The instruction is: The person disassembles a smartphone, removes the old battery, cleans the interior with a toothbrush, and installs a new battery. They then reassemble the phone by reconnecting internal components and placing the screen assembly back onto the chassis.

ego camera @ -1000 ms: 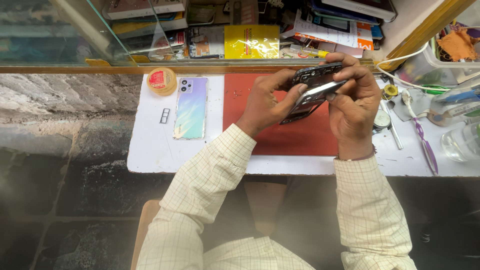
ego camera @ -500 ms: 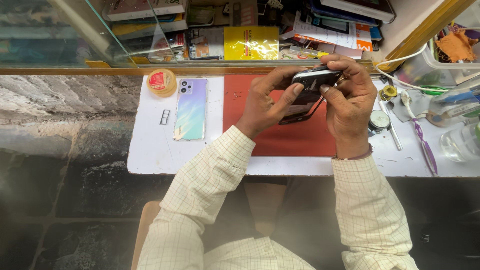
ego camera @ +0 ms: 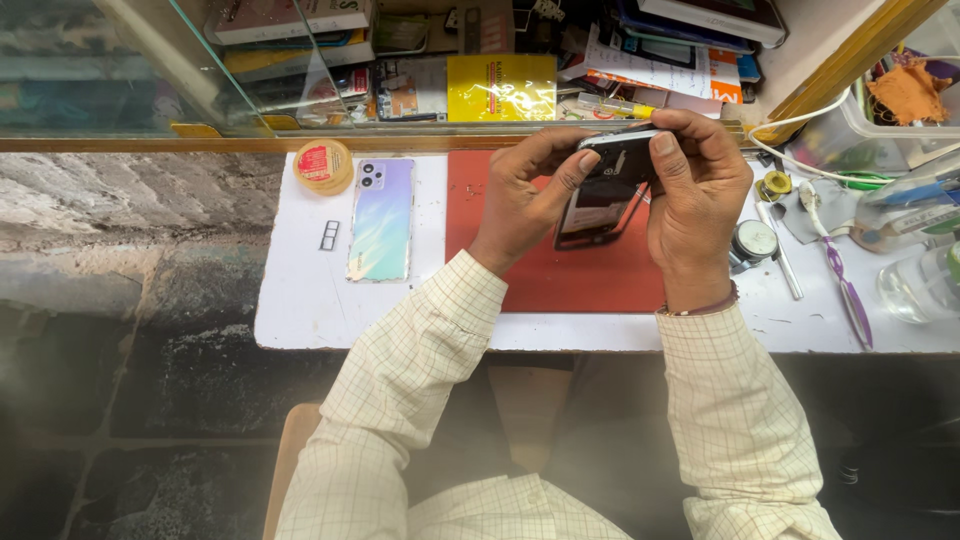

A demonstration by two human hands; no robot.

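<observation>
A small round tin (ego camera: 323, 166) with a red label sits at the far left of a white worktable (ego camera: 300, 310), with a tiny SIM tray (ego camera: 329, 235) below it. Just to their right, a phone back cover (ego camera: 381, 219) in iridescent lilac and teal lies flat, camera end away from the person. A red work mat (ego camera: 560, 285) covers the middle of the table. Above it, the left hand (ego camera: 520, 200) grips the left edge of a dark phone (ego camera: 605, 195), thumb pressed against its upper part. The phone is lifted off the mat and tilted, its glossy face catching light. The right hand (ego camera: 700, 195) clasps the phone's right side and top, fingers curled over the upper edge. Both sleeves are pale checked cloth. To the right of the hands lie a round metal-rimmed piece (ego camera: 752, 240), a pair of tweezers (ego camera: 780, 250) and a purple toothbrush (ego camera: 838, 270). A clear glass vessel (ego camera: 915, 285) stands at the table's right edge.
</observation>
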